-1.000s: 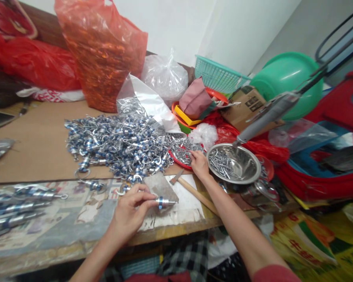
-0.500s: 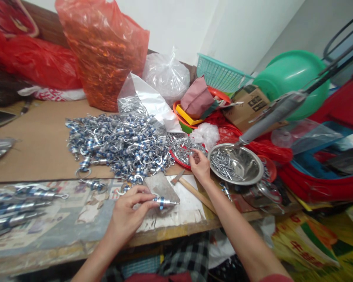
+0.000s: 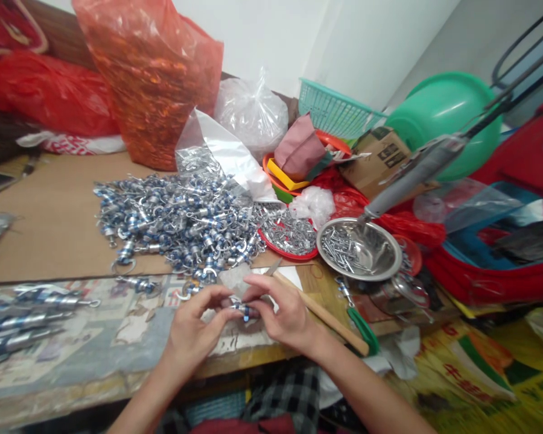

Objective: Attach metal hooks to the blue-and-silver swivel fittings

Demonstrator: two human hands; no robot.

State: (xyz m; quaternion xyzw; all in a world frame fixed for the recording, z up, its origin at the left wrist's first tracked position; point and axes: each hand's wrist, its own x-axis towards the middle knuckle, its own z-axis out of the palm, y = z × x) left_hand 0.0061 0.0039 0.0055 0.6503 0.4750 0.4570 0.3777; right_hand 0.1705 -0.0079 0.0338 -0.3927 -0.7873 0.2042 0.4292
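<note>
While the left hand (image 3: 194, 322) pinches a fitting (image 3: 244, 311) (metal, blue-banded), the right hand (image 3: 285, 310) pinches its other end.

Right of the bowl (image 3: 373, 256) and nearer, the yellow bag (image 3: 484, 377) reads "G" and "牛"; the box (image 3: 374, 160) behind has illegible print.

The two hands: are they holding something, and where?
A small silver-and-blue metal cylinder: the left hand pinches its left end; the right hand covers its right end, grip unclear.

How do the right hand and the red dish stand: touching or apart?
Apart. The head view shows a wooden handle lying between the right hand and the red dish.
</note>
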